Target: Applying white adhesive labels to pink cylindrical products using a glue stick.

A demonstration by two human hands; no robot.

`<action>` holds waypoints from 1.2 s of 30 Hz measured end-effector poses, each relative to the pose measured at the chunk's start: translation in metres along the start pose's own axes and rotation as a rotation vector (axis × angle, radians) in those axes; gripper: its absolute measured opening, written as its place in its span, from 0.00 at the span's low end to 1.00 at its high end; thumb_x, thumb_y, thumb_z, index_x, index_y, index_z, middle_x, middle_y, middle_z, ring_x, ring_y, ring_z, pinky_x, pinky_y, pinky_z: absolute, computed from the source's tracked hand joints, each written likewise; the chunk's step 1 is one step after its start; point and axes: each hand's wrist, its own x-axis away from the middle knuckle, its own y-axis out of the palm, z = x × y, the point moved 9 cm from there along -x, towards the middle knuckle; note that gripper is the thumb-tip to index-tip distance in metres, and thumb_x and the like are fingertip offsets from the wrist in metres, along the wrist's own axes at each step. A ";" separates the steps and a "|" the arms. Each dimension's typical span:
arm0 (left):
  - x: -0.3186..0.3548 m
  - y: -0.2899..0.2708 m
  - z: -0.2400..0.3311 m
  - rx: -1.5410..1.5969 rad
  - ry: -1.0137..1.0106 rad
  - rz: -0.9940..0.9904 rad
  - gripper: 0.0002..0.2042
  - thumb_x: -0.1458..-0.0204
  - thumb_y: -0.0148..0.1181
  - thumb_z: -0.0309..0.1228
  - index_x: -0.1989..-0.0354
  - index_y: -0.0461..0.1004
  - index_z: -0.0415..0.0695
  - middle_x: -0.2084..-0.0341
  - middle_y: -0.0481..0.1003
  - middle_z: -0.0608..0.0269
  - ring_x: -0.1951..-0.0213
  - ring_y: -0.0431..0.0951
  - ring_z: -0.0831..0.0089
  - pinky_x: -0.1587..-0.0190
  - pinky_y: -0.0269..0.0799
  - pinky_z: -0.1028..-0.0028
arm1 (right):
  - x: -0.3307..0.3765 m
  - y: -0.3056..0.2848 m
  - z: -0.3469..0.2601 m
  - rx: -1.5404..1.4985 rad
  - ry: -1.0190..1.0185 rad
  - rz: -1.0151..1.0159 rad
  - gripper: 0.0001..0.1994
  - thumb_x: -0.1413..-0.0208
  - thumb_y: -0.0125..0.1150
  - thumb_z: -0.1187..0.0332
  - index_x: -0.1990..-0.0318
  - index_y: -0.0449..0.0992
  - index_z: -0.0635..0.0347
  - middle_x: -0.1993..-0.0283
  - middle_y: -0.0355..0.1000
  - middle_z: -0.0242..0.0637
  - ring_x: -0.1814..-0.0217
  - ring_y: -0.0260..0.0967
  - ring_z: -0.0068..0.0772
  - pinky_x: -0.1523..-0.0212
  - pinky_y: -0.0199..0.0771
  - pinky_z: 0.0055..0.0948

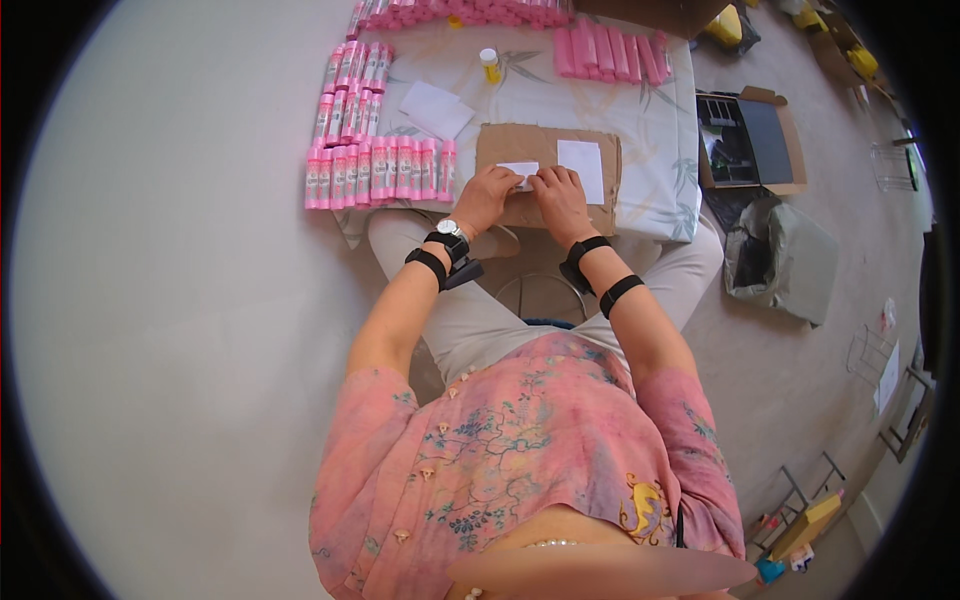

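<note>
Over a flat piece of brown cardboard [507,144], my left hand [490,196] and my right hand [560,202] come close together. Between them is a small white paper [515,167], pinched at its near edge by the fingers of both hands. The fingertips partly hide that paper, so its exact shape cannot be made out. Right of it, a white paper sheet [581,168] lies flat on the cardboard, apart from my left hand and just beyond my right.
Rows of pink-and-silver tubes [380,170] stand along the table's left side. Plain pink tubes [610,52] lie at the far right. White sheets [437,108] and a small yellow bottle with a white cap [490,66] rest on the tablecloth [655,130]. An open box [780,140] is right of the table.
</note>
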 end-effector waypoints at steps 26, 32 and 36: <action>-0.056 0.024 -0.017 -0.153 0.002 -0.369 0.12 0.55 0.68 0.27 0.60 0.82 0.45 0.66 0.82 0.51 0.60 0.81 0.48 0.57 0.76 0.55 | 0.033 0.093 -0.012 -2.034 1.106 0.184 0.26 0.35 0.44 0.83 0.29 0.56 0.72 0.31 0.63 0.47 0.30 0.67 0.40 0.32 0.70 0.34; -0.070 0.010 -0.031 0.055 -0.289 -0.560 0.15 0.52 0.70 0.30 0.54 0.85 0.45 0.64 0.85 0.56 0.63 0.85 0.63 0.57 0.78 0.66 | 0.026 0.061 -0.009 -2.123 0.964 0.138 0.23 0.33 0.46 0.79 0.31 0.61 0.72 0.33 0.66 0.43 0.28 0.64 0.38 0.30 0.67 0.32; -0.081 -0.018 -0.026 0.216 -0.315 -0.536 0.15 0.49 0.70 0.29 0.52 0.85 0.43 0.65 0.86 0.58 0.63 0.84 0.74 0.56 0.78 0.72 | 0.014 0.030 -0.004 -2.029 0.990 0.166 0.25 0.32 0.46 0.78 0.29 0.58 0.74 0.32 0.65 0.44 0.28 0.64 0.39 0.30 0.67 0.32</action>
